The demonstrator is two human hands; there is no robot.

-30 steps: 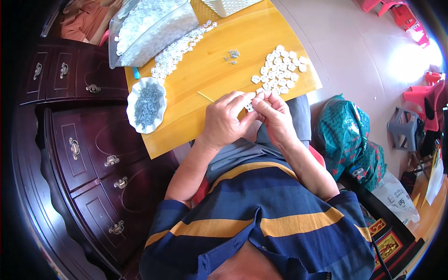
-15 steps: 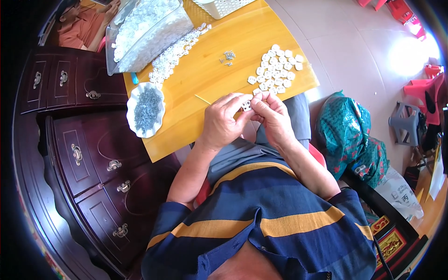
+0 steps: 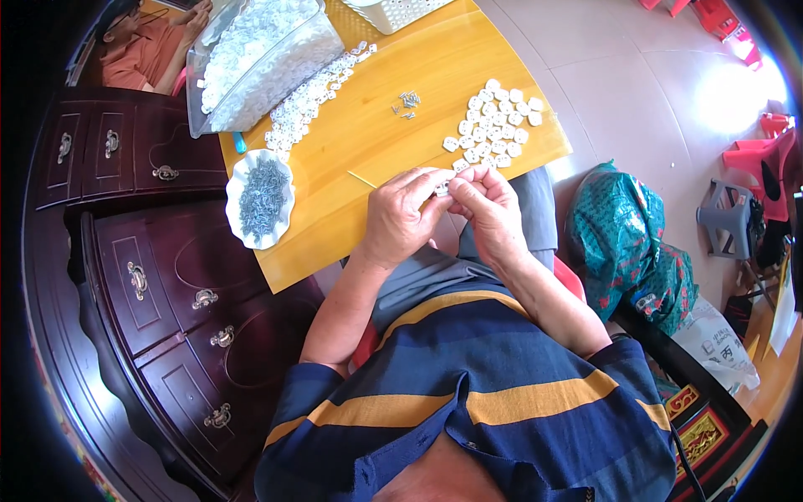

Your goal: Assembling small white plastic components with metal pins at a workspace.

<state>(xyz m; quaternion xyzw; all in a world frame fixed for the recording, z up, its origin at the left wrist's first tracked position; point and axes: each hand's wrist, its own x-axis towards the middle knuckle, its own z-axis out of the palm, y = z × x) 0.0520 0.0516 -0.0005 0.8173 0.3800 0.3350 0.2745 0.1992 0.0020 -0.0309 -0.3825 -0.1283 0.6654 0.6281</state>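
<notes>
A small white plastic piece with dark holes (image 3: 442, 190) is pinched between the thumb and fingers of my left hand (image 3: 400, 213). My right hand (image 3: 492, 205) is closed too, its thumb and fingertips pressed at the right edge of the same piece. Whether something tiny also sits in those fingertips is hidden. A thin yellow stick (image 3: 361, 178) lies on the wooden table (image 3: 335, 226), its lower end by my left knuckles. Beyond my right hand, a cluster of similar white pieces (image 3: 493, 125) is spread near the table's right edge. A little heap of small screws (image 3: 408, 102) lies mid-table.
At the left, a white scalloped dish (image 3: 287, 222) holds many screws. Behind it stands a clear bin (image 3: 196, 105) of white pieces, with more spilled beside it (image 3: 309, 100). A dark drawer cabinet (image 3: 159, 276) flanks the table. Green bags (image 3: 619, 226) rest at the right. Another person (image 3: 138, 54) sits far left.
The white piece has tilted slightly in my fingers, so its holes show less. My hands otherwise keep their place, and the table things lie as before.
</notes>
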